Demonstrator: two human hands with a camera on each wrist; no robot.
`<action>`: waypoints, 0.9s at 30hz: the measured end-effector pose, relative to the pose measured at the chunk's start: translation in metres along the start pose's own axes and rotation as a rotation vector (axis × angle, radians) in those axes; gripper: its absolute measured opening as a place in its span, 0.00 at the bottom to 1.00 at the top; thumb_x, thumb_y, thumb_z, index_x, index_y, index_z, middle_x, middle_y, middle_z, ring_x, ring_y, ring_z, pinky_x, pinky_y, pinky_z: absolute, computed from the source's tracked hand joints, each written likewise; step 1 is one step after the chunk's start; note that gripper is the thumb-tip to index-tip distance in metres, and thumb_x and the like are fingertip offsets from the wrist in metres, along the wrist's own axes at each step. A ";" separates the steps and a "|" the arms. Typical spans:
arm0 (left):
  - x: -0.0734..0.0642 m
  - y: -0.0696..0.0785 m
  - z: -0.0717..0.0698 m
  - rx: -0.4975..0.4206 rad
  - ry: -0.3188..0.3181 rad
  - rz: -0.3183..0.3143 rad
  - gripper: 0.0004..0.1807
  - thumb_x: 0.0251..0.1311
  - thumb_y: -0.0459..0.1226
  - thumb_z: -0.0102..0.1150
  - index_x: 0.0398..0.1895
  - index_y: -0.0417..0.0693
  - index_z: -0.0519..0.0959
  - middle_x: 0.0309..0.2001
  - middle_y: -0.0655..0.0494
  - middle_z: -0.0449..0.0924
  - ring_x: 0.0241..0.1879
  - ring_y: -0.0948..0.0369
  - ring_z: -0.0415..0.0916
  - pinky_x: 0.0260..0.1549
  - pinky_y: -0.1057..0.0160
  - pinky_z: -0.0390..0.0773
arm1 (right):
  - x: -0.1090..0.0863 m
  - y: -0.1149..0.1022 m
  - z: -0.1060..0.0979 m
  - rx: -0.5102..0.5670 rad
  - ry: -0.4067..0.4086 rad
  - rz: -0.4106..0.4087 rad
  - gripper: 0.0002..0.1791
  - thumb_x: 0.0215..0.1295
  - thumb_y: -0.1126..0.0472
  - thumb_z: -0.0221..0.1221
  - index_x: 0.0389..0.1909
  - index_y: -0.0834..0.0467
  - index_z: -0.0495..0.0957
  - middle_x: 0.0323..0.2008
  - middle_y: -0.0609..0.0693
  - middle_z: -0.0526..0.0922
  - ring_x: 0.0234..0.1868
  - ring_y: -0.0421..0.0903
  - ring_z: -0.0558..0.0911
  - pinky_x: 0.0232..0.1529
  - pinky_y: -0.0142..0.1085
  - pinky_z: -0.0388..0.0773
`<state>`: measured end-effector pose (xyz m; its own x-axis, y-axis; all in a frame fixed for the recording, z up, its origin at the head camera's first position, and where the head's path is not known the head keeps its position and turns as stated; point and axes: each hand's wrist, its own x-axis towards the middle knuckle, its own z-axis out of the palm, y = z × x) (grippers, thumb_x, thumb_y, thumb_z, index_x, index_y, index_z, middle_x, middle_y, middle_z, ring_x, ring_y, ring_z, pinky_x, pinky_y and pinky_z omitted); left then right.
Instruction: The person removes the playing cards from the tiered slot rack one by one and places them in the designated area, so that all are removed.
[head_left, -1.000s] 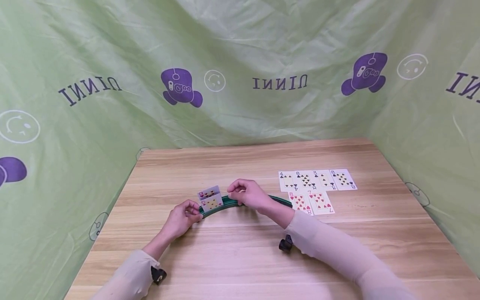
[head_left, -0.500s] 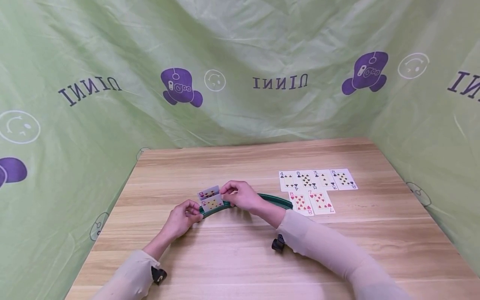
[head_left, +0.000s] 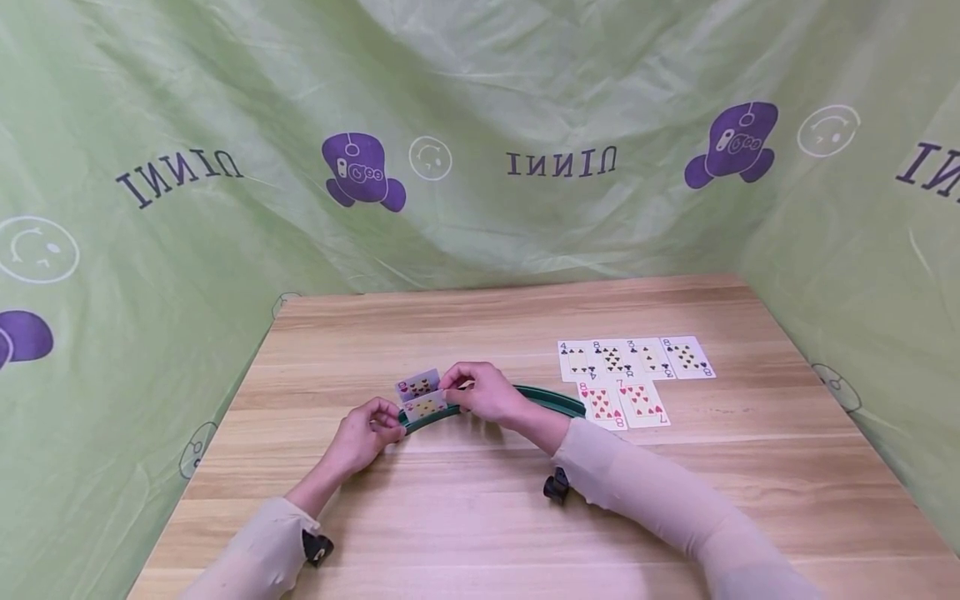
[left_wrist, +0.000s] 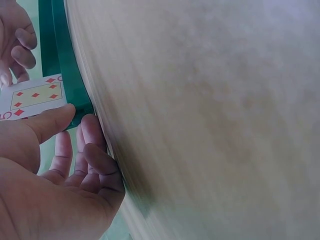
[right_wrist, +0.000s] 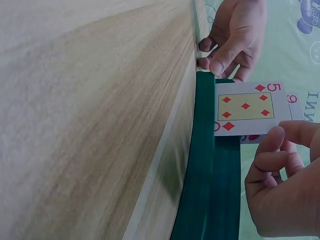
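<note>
A curved green card holder lies on the wooden table. My left hand grips its left end, with the thumb on the front face. Near that end the five of diamonds stands upright in the front slot. My right hand pinches its upper right corner between thumb and index finger. Behind it and a little higher stands a hearts card, mostly covered in the right wrist view.
To the right, several black-suit cards lie face up in a row. Below them lie the eight of hearts and seven of hearts, close to the holder's right end. A green printed curtain surrounds the wooden table.
My right hand has moved left along the holder to the five of diamonds and taken its corner. That card now sits slightly lower, showing more of the hearts card. My left hand stays put.
</note>
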<state>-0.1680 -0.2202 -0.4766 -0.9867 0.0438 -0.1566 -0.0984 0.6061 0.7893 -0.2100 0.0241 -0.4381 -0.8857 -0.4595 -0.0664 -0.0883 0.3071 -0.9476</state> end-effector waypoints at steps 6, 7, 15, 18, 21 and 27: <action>0.000 0.000 0.000 -0.003 0.002 -0.003 0.13 0.56 0.29 0.68 0.43 0.42 0.76 0.37 0.50 0.81 0.35 0.60 0.77 0.33 0.68 0.75 | -0.001 -0.001 -0.007 -0.022 0.018 0.004 0.04 0.67 0.64 0.62 0.41 0.56 0.82 0.39 0.52 0.81 0.30 0.46 0.80 0.35 0.43 0.81; 0.000 0.000 0.000 -0.004 0.001 -0.005 0.13 0.55 0.29 0.68 0.43 0.42 0.76 0.37 0.50 0.81 0.35 0.60 0.77 0.33 0.68 0.75 | -0.001 -0.001 -0.009 -0.023 0.024 0.004 0.04 0.67 0.64 0.61 0.41 0.56 0.82 0.39 0.52 0.81 0.30 0.47 0.80 0.34 0.42 0.81; -0.001 0.002 0.000 -0.003 -0.003 -0.014 0.13 0.56 0.29 0.68 0.43 0.42 0.76 0.37 0.50 0.81 0.34 0.61 0.77 0.32 0.68 0.74 | -0.002 -0.003 -0.022 0.000 0.073 -0.012 0.04 0.66 0.64 0.62 0.40 0.58 0.82 0.37 0.53 0.81 0.37 0.59 0.82 0.42 0.55 0.82; -0.002 0.003 0.000 -0.002 -0.005 -0.020 0.13 0.57 0.29 0.67 0.43 0.42 0.76 0.38 0.50 0.81 0.35 0.60 0.76 0.32 0.67 0.75 | -0.005 -0.004 -0.027 -0.012 0.082 -0.023 0.05 0.66 0.64 0.62 0.40 0.59 0.81 0.36 0.54 0.81 0.33 0.54 0.81 0.40 0.53 0.82; -0.002 0.004 0.000 0.003 -0.007 -0.022 0.13 0.57 0.30 0.67 0.44 0.42 0.76 0.38 0.50 0.81 0.35 0.60 0.76 0.33 0.67 0.75 | -0.009 -0.005 -0.032 -0.012 0.084 -0.028 0.05 0.65 0.64 0.62 0.41 0.59 0.81 0.36 0.54 0.81 0.31 0.50 0.80 0.39 0.53 0.82; -0.002 0.004 -0.001 0.009 -0.007 -0.026 0.13 0.57 0.30 0.67 0.44 0.43 0.76 0.38 0.50 0.81 0.35 0.60 0.76 0.33 0.67 0.74 | -0.015 -0.003 -0.042 -0.020 0.100 -0.015 0.06 0.65 0.64 0.62 0.42 0.58 0.81 0.35 0.52 0.81 0.27 0.45 0.78 0.35 0.47 0.81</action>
<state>-0.1665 -0.2184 -0.4724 -0.9828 0.0333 -0.1815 -0.1231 0.6141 0.7796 -0.2153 0.0648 -0.4207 -0.9252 -0.3790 -0.0200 -0.1097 0.3175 -0.9419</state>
